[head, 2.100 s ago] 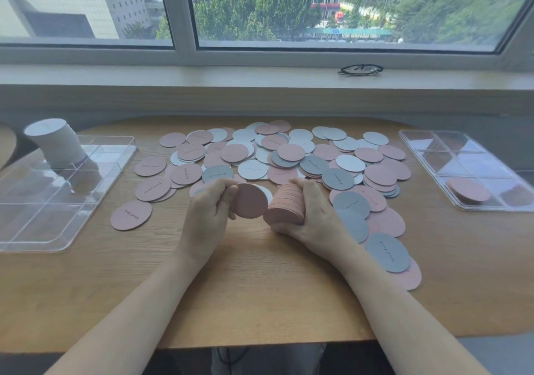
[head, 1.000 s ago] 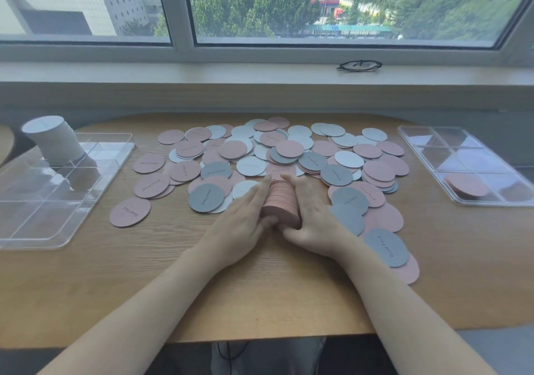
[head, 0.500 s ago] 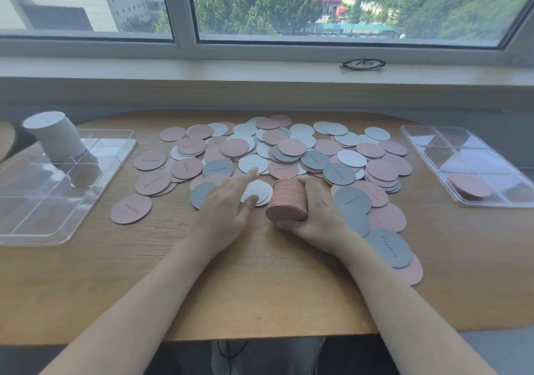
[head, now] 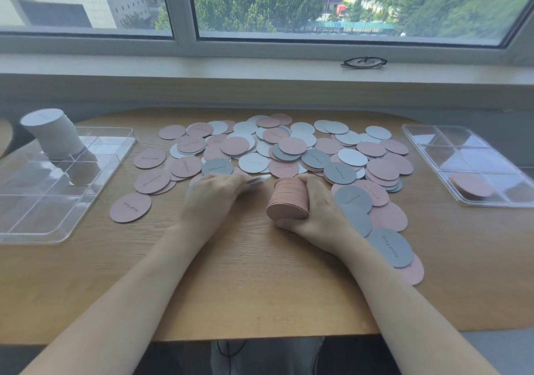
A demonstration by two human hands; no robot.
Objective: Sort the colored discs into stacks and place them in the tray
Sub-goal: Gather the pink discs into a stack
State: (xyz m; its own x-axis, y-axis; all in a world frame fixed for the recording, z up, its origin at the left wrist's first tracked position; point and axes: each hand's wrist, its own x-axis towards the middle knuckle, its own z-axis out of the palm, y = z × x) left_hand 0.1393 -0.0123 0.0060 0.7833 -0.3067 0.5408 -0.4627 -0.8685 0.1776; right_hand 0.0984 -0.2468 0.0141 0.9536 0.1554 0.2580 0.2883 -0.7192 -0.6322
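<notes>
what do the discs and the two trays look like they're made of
Discs: likely thin matte card or paper; flat, no shine, small printed writing.
Trays, left tray and right tray: clear glossy plastic, probably acrylic; the table shows through, and the edges catch light.

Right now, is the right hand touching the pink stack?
Touching. Head view shows the right hand wrapped round the pink stack, fingers behind it and thumb under its near edge.

Black glasses (head: 363, 62) resting on a pale sill (head: 202, 70) beneath a window (head: 346, 2) overlooking trees and buildings, with a wooden table (head: 254, 282) standing below.
</notes>
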